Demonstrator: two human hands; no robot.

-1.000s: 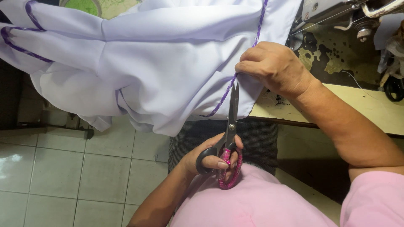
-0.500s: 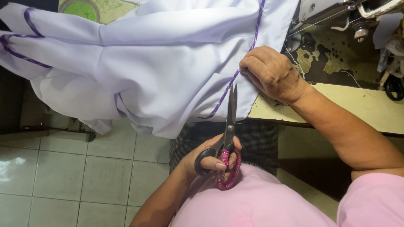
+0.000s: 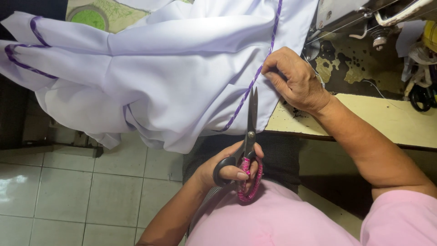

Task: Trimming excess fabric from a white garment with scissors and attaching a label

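A pale lilac garment [image 3: 168,77] with purple piping hangs off the table's edge. My right hand [image 3: 296,79] pinches its piped edge [image 3: 255,79] near the table. My left hand [image 3: 232,171] holds black scissors [image 3: 249,136] by the handles, one of them wrapped in pink cord. The blades point up, almost closed, with their tips right at the purple piping just left of my right fingers. My pink top fills the bottom of the view.
A pale yellow sewing table [image 3: 387,123] lies under my right forearm, with a sewing machine [image 3: 364,18] at the top right and a worn patch beside it. Grey floor tiles [image 3: 68,196] spread out at the lower left.
Almost nothing differs: the garment has shifted slightly in view, my right hand keeps its pinch on the piped edge, and the scissors stay upright at the same spot.
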